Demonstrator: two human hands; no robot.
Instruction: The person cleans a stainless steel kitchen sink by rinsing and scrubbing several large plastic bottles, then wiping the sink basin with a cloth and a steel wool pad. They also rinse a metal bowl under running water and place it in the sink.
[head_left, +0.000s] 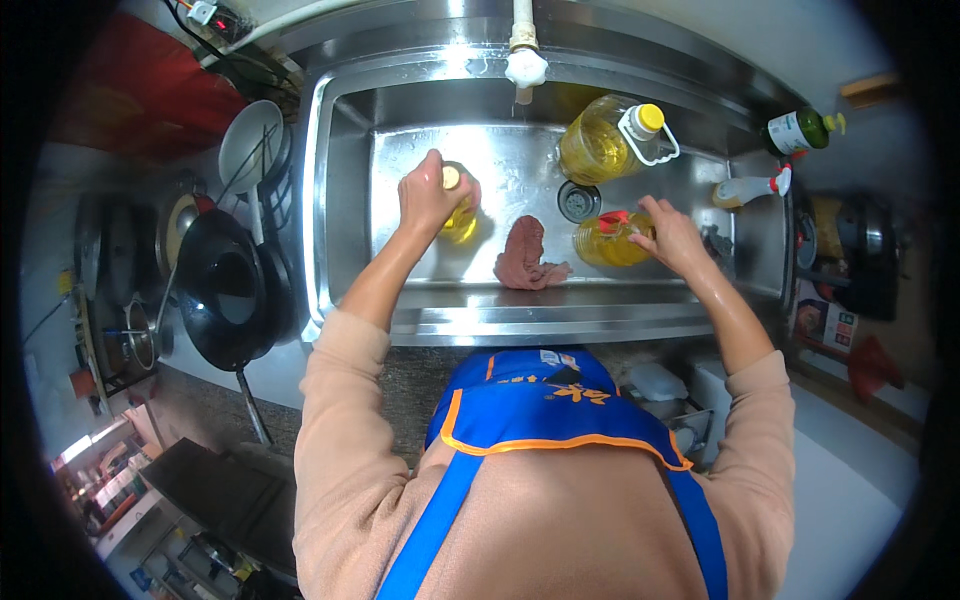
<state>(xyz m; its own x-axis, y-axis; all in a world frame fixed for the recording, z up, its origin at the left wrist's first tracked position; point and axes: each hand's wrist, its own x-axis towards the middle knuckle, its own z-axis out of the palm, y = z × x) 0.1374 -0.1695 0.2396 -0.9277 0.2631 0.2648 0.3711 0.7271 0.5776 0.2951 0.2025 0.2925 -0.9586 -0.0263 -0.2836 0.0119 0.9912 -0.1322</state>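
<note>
In the stainless steel sink, my left hand is wrapped around the upper part of a clear bottle of yellow liquid. Its pale cap shows beside my thumb. My right hand is at the right end of another clear bottle of yellow liquid, which has a red patch. Thumb and fingers spread around that end, and whether they grip it is unclear. Between the two bottles lies a crumpled reddish-brown cloth. A larger oil jug with a yellow cap and white handle stands behind.
A white-handled tap overhangs the sink's back, and a drain lies below the jug. A spray bottle and green pump bottle are at the right. Left of the sink hang a black wok and other pans.
</note>
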